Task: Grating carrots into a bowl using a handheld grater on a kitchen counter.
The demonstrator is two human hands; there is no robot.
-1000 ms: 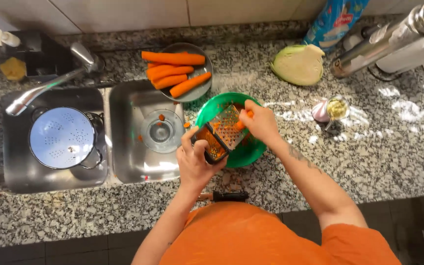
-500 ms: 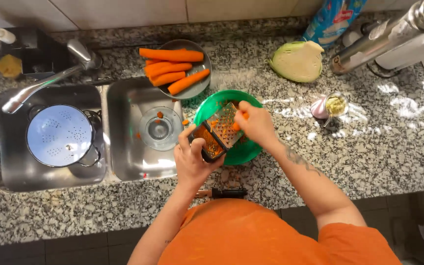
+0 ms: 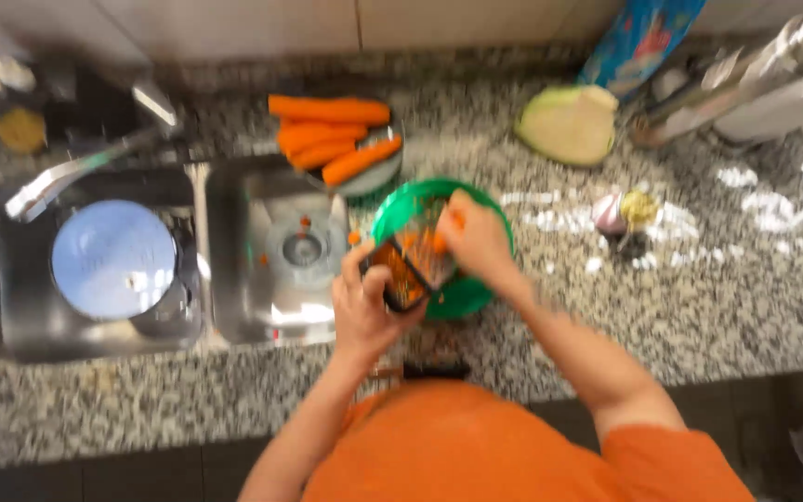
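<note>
Left hand (image 3: 364,311) clamped around the near end of the grater (image 3: 411,265), tilting it over the green bowl (image 3: 476,288). Right hand (image 3: 476,240) closed on a carrot stub (image 3: 457,219), pressed against the grater's far side, right above the bowl. Compared with half a second back: right hand a touch further up the grater, left hand pretty much in the same spot, everything smeared by motion blur now.

Just beyond the hands, a plate of whole carrots (image 3: 332,139), touching the bowl's far rim or close to it, hard to tell through the blur. Left of the left hand, the double sink (image 3: 234,307) with a few orange scraps by the drain, and a round white lid (image 3: 113,258) in the further basin. Well off to the right of the right hand, half a cabbage (image 3: 569,123), plus a garlic bulb (image 3: 610,214) nearer in. Speckled granite counter (image 3: 699,307) under all of it.
</note>
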